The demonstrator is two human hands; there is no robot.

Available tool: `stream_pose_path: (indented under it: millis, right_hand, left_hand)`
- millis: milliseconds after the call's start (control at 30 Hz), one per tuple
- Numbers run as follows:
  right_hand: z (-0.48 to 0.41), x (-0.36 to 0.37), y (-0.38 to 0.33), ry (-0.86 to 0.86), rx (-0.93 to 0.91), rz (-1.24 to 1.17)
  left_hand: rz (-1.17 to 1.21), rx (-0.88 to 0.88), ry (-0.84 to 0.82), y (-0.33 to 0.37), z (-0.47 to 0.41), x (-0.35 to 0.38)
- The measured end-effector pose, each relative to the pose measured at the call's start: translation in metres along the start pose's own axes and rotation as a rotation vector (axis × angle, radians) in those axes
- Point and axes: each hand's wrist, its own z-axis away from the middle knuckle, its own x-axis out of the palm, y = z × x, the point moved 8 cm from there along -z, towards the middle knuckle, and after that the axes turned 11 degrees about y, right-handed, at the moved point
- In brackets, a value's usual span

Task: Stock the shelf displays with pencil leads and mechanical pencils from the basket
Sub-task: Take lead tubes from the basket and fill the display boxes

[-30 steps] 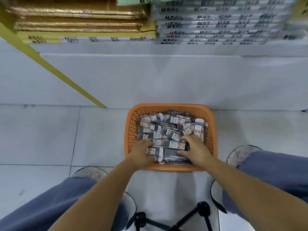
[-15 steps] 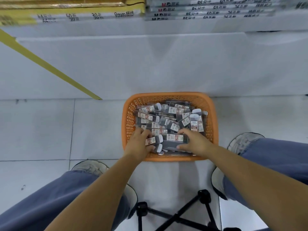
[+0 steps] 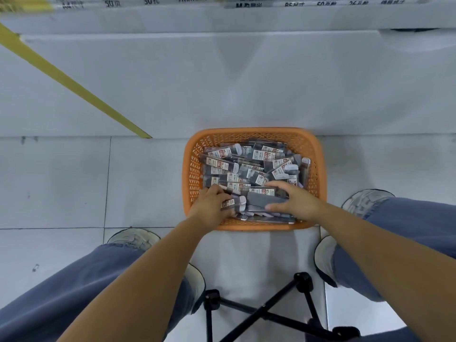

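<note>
Starting nearest the wearer, the black crossed legs of a folding stool (image 3: 266, 309) are seen on the pale floor tiles (image 3: 56, 183), flanked by two legs in blue jeans (image 3: 74, 292) and a pair of worn light shoes (image 3: 134, 239). Both bare forearms are stretched forward into the near end of an orange lattice basket (image 3: 195, 174) set on the floor.

The left hand (image 3: 209, 208) is curled tightly, and a small labelled pack (image 3: 230, 203) is gripped in its fingers, its label end projecting to the right of the knuckles. The right hand (image 3: 296, 202) is spread wider: a dark pack (image 3: 265, 199) is pinched between the thumb at its near edge and the forefinger at its far edge, the fingers only slightly bent. The two held packs lie just beside each other, at the near edge of the heap.

The basket is filled with a loose pile of lead packs (image 3: 246, 169), grey-black sleeves bearing white labels with red blocks; their print is too small to be read.

Beyond the basket a white shelf base (image 3: 246, 82) is crossed on the left by a slanting yellow strip (image 3: 69, 80). At the top edge, stacked boxes (image 3: 320, 1) are cut off by the frame; only the figure "50" can be made out, the rest being blurred.
</note>
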Motion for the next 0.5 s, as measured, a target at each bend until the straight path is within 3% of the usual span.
stream_pose_path:
  millis: [67,167,300,500]
  right_hand:
    - [0.000,0.003,0.003,-0.071,0.024,0.063]
    - [-0.003,-0.001,0.007,-0.020,0.043,0.088]
    - [-0.002,-0.008,0.012,0.058,0.135,-0.103]
    - [0.002,-0.015,-0.001,0.067,0.089,-0.171]
  left_hand:
    - [0.015,-0.009,-0.018,0.000,-0.001,0.000]
    - [0.065,0.004,-0.038,0.003,-0.003,-0.002]
    - [0.175,-0.101,-0.004,-0.003,-0.002,-0.005]
    - [0.375,-0.239,0.048,-0.012,-0.003,-0.013]
